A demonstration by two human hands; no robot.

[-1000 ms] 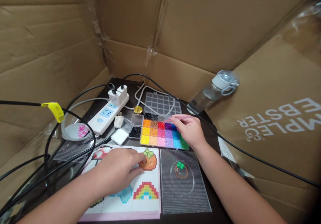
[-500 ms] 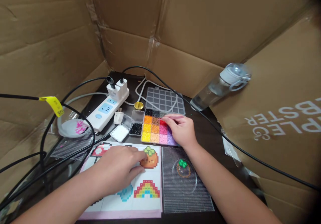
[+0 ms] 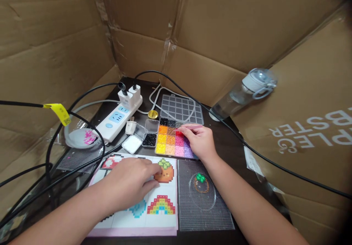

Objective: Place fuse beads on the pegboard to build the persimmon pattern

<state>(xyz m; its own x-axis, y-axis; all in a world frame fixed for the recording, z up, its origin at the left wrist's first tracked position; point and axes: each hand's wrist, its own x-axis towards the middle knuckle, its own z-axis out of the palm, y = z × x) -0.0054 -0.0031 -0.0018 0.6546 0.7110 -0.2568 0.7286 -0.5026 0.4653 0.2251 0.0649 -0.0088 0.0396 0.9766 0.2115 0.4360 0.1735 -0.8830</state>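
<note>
Right hand [image 3: 200, 143] moved left over bead box [image 3: 166, 139], pinching pink tweezers [image 3: 197, 126], left hand [image 3: 130, 181] on pattern sheet [image 3: 132, 225], thumb apart

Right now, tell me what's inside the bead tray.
In the bead tray, black, orange, brown, yellow, red, pink and purple beads show. The right hand covers part of the right side; contents there cannot be seen.

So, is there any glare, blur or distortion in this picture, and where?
Head view: the water bottle looks soft and leans outward, perhaps from lens distortion, with glare on its lid; same view: the yellow beads blur together and the top right corner falls dark.
</note>
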